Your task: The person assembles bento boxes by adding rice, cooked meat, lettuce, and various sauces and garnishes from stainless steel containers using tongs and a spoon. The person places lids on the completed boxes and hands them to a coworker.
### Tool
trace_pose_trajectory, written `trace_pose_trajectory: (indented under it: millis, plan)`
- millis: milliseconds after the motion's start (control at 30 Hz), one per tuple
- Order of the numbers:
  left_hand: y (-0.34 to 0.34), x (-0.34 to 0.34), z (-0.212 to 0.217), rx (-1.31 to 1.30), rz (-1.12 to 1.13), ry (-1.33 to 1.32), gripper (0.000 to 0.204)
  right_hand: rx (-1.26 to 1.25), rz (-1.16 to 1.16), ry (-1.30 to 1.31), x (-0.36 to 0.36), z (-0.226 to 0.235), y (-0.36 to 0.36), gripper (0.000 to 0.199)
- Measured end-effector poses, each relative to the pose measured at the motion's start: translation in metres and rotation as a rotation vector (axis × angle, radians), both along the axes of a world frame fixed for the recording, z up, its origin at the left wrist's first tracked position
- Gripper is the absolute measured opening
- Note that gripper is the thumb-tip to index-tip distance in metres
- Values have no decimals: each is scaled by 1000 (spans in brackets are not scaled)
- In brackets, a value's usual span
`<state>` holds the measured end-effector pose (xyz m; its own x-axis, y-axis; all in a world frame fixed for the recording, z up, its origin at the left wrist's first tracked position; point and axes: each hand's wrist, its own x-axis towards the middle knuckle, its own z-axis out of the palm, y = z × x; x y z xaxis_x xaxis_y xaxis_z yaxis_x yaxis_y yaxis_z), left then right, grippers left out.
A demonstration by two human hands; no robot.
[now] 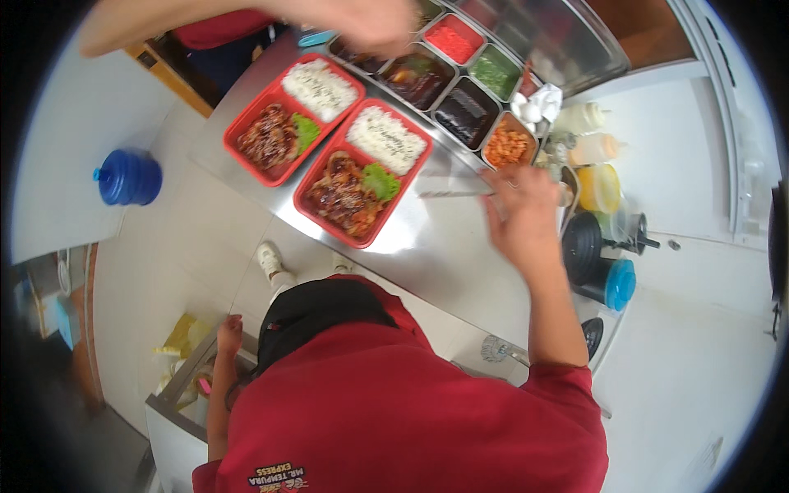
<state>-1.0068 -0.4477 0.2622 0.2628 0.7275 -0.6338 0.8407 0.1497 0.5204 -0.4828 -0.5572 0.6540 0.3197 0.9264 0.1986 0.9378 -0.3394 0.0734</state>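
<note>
My right hand reaches over the steel counter, slightly blurred, with thumb and fingers apart. Beside its fingertips is a thin, pale metallic utensil, too blurred to name. My left hand hangs low at my side, fingers curled, with nothing visible in it. Left of my right hand stands a red meal tray holding white rice, glazed meat with sesame and a green lettuce leaf. A second red meal tray with similar food sits just left of it.
Steel food pans of sauces, greens and red shreds line the counter's far side, including orange chopped topping. Squeeze bottles and black bowls stand right. Another person's arm crosses the top. A blue water jug is at left.
</note>
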Motion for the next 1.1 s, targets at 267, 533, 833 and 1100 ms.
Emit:
trace_pose_trajectory:
  millis: [267,533,833,1100]
  plan:
    - [16,6,8,-7,-51,-2,20,-365,-330,-590,144,-44,-10,15]
    - [21,32,46,17,-118,22,20,-387,-433,-431,160,-59,-3,16]
    - [16,3,12,43,-160,19,19,-317,-423,-349,131,-56,-8,15]
    - [21,18,19,-4,-67,-46,21,-171,-429,-269,135,-75,-18,15]
